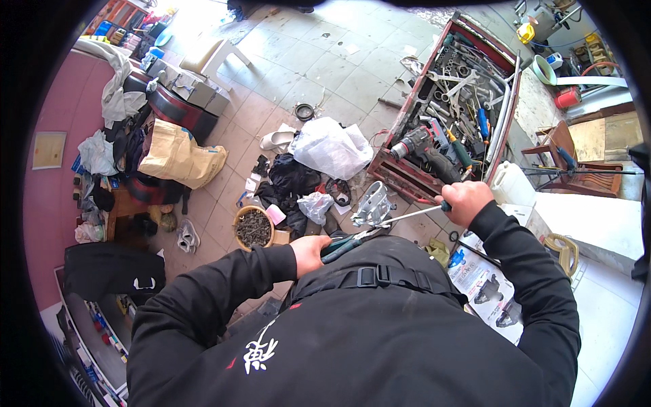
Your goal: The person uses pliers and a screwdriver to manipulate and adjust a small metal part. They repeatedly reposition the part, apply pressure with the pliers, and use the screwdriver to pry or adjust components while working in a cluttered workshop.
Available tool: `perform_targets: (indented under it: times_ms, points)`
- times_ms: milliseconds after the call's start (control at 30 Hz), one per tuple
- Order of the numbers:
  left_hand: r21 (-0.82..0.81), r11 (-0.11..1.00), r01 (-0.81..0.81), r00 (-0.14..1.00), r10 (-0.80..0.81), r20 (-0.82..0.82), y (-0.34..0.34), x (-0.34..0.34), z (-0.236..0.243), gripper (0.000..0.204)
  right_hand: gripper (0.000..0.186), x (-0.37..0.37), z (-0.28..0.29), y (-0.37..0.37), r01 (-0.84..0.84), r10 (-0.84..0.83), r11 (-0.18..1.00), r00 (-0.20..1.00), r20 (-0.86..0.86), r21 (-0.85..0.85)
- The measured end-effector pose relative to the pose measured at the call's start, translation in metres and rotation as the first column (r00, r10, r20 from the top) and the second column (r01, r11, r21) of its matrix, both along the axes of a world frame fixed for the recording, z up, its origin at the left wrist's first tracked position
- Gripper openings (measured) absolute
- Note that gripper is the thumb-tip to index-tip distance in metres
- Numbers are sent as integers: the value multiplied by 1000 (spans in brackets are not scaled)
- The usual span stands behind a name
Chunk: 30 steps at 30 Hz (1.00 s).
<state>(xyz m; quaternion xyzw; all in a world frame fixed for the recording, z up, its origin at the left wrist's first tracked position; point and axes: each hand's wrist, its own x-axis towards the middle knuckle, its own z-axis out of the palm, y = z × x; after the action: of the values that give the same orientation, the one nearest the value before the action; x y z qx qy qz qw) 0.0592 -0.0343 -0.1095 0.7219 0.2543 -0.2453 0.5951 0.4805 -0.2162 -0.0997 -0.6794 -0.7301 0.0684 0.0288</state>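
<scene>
Silver part (373, 204): near the tips of pliers (344, 247) and screwdriver (419, 214); contact unclear.
Left hand (310, 255): gripping the pliers.
Right hand (468, 201): closed round the screwdriver handle.
Tool drawer (400, 174): right, drill (437, 159) inside.
Floor (291, 88): white bag (332, 147), black cloth (291, 175) and fastener basket (272, 231) crowd the part's far-left side.

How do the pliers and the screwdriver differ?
The pliers have two greenish handles; the screwdriver has a single one, mostly hidden. The screwdriver's metal shaft is long and thin, the pliers' metal head short and broad. The pliers point right from the left hand, the screwdriver left from the right hand. Both are held, metal ends close together.
</scene>
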Motion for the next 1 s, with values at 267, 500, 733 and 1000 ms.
perform_targets:
  times_ms: [267, 500, 733, 1000]
  points:
    - [-29, 985, -170, 983, 167, -72, -19, -17, -27, 34, 22, -12, -28, 17, 100, -98, 989, 995, -23, 105]
    - [-109, 843, -527, 850, 524, -55, -15, -17, -16, 25, 25, -98, -29, 19, 380, -354, 922, 904, -241, 70]
    - [92, 837, -540, 842, 536, 68, -9, -14, -42, 33, 30, -49, -17, 1, 459, -438, 877, 885, -158, 143]
    - [309, 770, -558, 793, 604, -73, -4, -90, -104, 47, 29, -61, -23, -10, 526, -515, 850, 821, -245, -25]
